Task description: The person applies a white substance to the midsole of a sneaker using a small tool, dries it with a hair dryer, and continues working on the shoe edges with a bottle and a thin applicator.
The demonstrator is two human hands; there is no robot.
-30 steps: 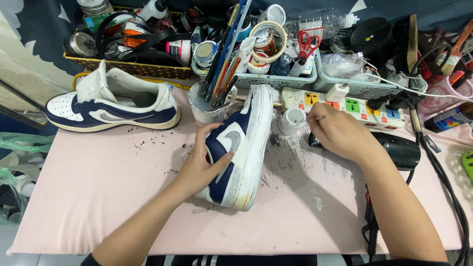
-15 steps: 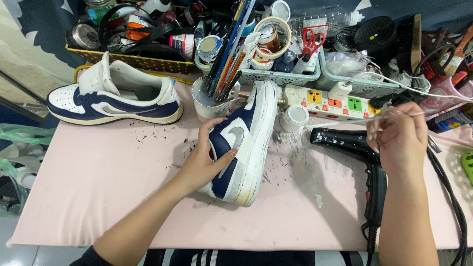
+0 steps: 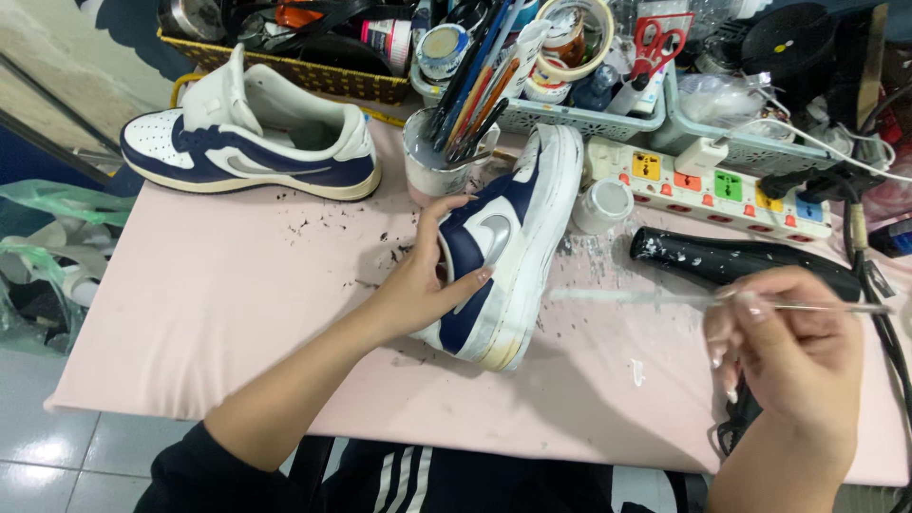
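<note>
Item: your left hand (image 3: pixel 427 285), clasped around the shoe (image 3: pixel 503 256) at mid-length, fingers over the navy side panel. The shoe lies on its side on the desk (image 3: pixel 237 313), sole edge turned toward your right, long axis running from near you up and away toward the brush pot (image 3: pixel 432 157).

Item: your right hand (image 3: pixel 788 356), pinched on a thin brush (image 3: pixel 665 299). The brush lies nearly level, its pale tip pointing left toward the shoe's sole edge, a short gap off it. The shoe sits left of this hand; the left hand is the nearer, already on it.

Item: second shoe (image 3: pixel 252 142), upright, far left of the desk, well apart from both hands.

Item: black hair dryer (image 3: pixel 741 261), lying just beyond the right hand; small white jar (image 3: pixel 601 204) beside the shoe's far end; power strip (image 3: pixel 708 180) behind them.

Item: dark flecks and white smears on the pink desk cover around the shoe.
</note>
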